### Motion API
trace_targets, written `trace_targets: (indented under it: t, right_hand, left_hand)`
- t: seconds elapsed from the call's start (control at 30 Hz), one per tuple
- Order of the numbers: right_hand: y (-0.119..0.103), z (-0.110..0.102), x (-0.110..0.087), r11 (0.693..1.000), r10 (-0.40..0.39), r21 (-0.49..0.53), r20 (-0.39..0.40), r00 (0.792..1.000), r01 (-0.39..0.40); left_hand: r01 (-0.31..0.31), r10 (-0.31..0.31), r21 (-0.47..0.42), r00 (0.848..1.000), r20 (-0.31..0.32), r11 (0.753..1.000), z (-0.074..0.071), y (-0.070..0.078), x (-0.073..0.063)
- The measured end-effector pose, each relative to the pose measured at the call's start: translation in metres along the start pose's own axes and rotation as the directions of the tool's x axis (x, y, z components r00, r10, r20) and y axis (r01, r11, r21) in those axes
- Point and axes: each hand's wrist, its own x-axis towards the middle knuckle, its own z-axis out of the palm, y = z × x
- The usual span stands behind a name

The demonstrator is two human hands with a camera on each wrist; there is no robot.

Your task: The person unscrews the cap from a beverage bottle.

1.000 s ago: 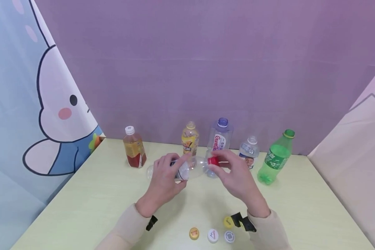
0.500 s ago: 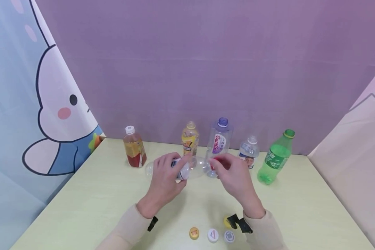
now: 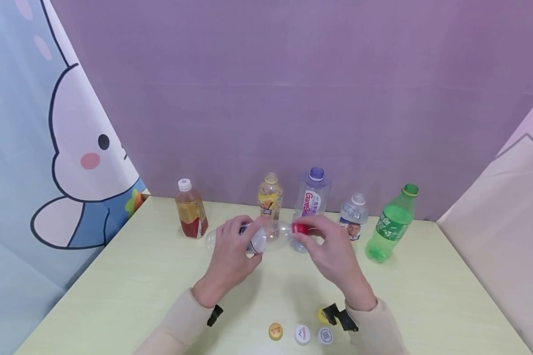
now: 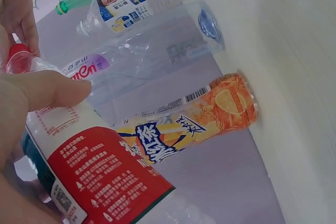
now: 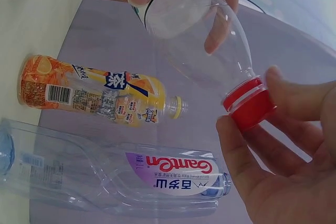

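Observation:
My left hand (image 3: 233, 251) grips a clear plastic bottle (image 3: 279, 240) round its middle, holding it sideways with the neck to the right. The bottle's red and white label (image 4: 105, 171) shows in the left wrist view. At the neck, my right hand (image 3: 335, 251) pinches a red cap (image 5: 254, 113) between thumb and fingers. In the right wrist view a pale band separates this cap from a red ring on the neck. Behind the held bottle stand an orange-labelled drink bottle (image 3: 270, 197) and a large clear Ganten bottle (image 3: 312, 199), both uncapped.
At back left stands a white-capped bottle of reddish-brown drink (image 3: 192, 212). A small clear bottle (image 3: 353, 217) and a green bottle (image 3: 391, 224), both uncapped, are at back right. Several loose caps, including an orange one (image 3: 276, 331) and white one (image 3: 302, 335), lie near the front edge.
My right hand's fingers have turned at the neck; the red cap, mostly hidden half a second ago, shows again. The left hand and bottle have shifted only slightly.

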Motion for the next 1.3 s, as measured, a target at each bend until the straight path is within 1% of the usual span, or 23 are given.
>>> trace_targets:
  t: [0.13, 0.3, 0.4, 0.47, 0.57, 0.63, 0.73, 0.83, 1.03, 1.17, 1.3]
  right_hand:
    - [-0.001, 0.0004, 0.0005, 1.0, -0.005, 0.0, -0.008, 1.0, 0.005]
    - [-0.0003, 0.0022, 0.0013, 0.999, -0.015, 0.032, -0.062, 0.998, 0.017]
    - [-0.0005, 0.0029, 0.0015, 0.999, -0.008, 0.044, -0.091, 0.996, 0.012]
    - [-0.0018, 0.0029, 0.0012, 0.997, 0.021, 0.076, -0.092, 0.996, -0.014]
    - [-0.0039, 0.0018, 0.0007, 0.989, 0.088, 0.123, -0.069, 0.994, -0.079]
    - [-0.0047, 0.0005, 0.0007, 0.985, 0.133, 0.122, -0.052, 0.99, -0.126]
    - [-0.0044, -0.0014, 0.0004, 0.985, 0.165, 0.062, -0.033, 0.986, -0.163]
    - [-0.0047, -0.0026, 0.0, 0.988, 0.154, 0.034, -0.016, 0.988, -0.153]
    - [-0.0059, -0.0036, -0.0001, 0.994, 0.093, 0.062, 0.004, 0.996, -0.093]
    - [-0.006, -0.0035, -0.0004, 0.994, 0.074, 0.081, -0.01, 0.997, -0.073]
    - [-0.0068, -0.0028, -0.0005, 0.995, 0.075, 0.072, -0.041, 0.996, -0.072]
  left_hand:
    - [0.004, -0.004, -0.006, 1.0, -0.004, 1.0, 0.0, -0.0015, 0.0003]
    - [-0.011, 0.011, 0.01, 1.0, -0.008, 1.0, 0.0009, -0.0025, 0.0003]
    - [-0.015, 0.015, 0.018, 1.0, -0.002, 1.0, 0.0013, -0.0022, 0.0001]
    - [-0.012, 0.012, 0.016, 1.0, -0.001, 1.0, 0.0011, -0.0014, 0.0]
    - [-0.003, 0.003, 0.005, 1.0, -0.003, 1.0, 0.0001, -0.0002, 0.0001]
    - [-0.001, 0.001, 0.001, 1.0, -0.006, 1.0, -0.0003, 0.0003, 0.0001]
    - [-0.003, 0.003, 0.0, 1.0, -0.008, 1.0, -0.0006, 0.0005, 0.0004]
    - [-0.006, 0.006, 0.004, 1.0, -0.009, 1.0, -0.0008, 0.0005, 0.0004]
    - [-0.011, 0.011, 0.01, 1.0, -0.01, 1.0, -0.0003, -0.0002, 0.0]
    - [-0.013, 0.013, 0.012, 1.0, -0.011, 1.0, -0.0003, -0.0003, -0.0001]
    - [-0.019, 0.019, 0.014, 1.0, -0.009, 1.0, 0.0004, -0.0001, -0.0009]
